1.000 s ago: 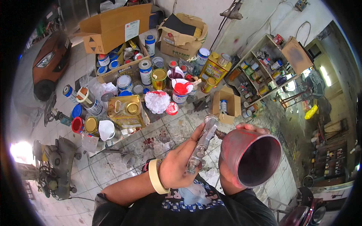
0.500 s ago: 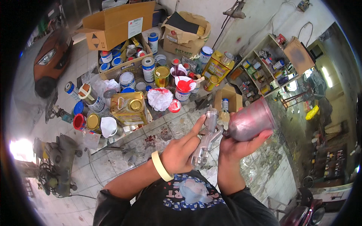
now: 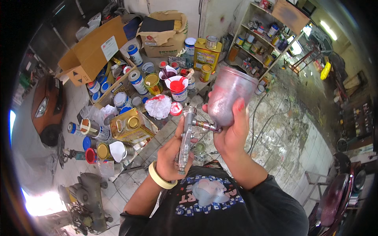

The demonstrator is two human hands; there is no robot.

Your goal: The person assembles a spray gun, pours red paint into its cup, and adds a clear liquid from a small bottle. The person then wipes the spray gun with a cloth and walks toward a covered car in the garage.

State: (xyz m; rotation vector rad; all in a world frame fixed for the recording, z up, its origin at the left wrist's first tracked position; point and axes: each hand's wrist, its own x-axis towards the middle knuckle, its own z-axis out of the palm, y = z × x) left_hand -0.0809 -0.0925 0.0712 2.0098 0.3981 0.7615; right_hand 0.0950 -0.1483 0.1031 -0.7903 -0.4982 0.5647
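Note:
A silver metal spray gun [image 3: 188, 133] is in my left hand [image 3: 170, 155], its fingers closed around the gun's body. Joined to the gun by a short side fitting [image 3: 206, 125] is a silver paint cup [image 3: 232, 96] with pinkish-red stains. My right hand [image 3: 233, 135] grips the rounded lower end of this cup, thumb on the near side and fingertips showing at its left. The cup's wide rim points up and slightly right, and its inside is hidden. Around my left wrist sits a pale yellow ring [image 3: 158, 177] like a roll of tape.
Paint cans crowd the low table ahead, including an open red one [image 3: 179, 96], beside crumpled white paper [image 3: 158, 107] and a gold rectangular tin [image 3: 132, 126]. Cardboard boxes [image 3: 165, 49] stand behind. A shelf [image 3: 262, 55] is at far right, a compressor [image 3: 88, 200] at lower left.
The view has turned, shifting the cans and table leftward and the shelf too. The spray gun and cup are more upright and farther left in view, still held in both hands.

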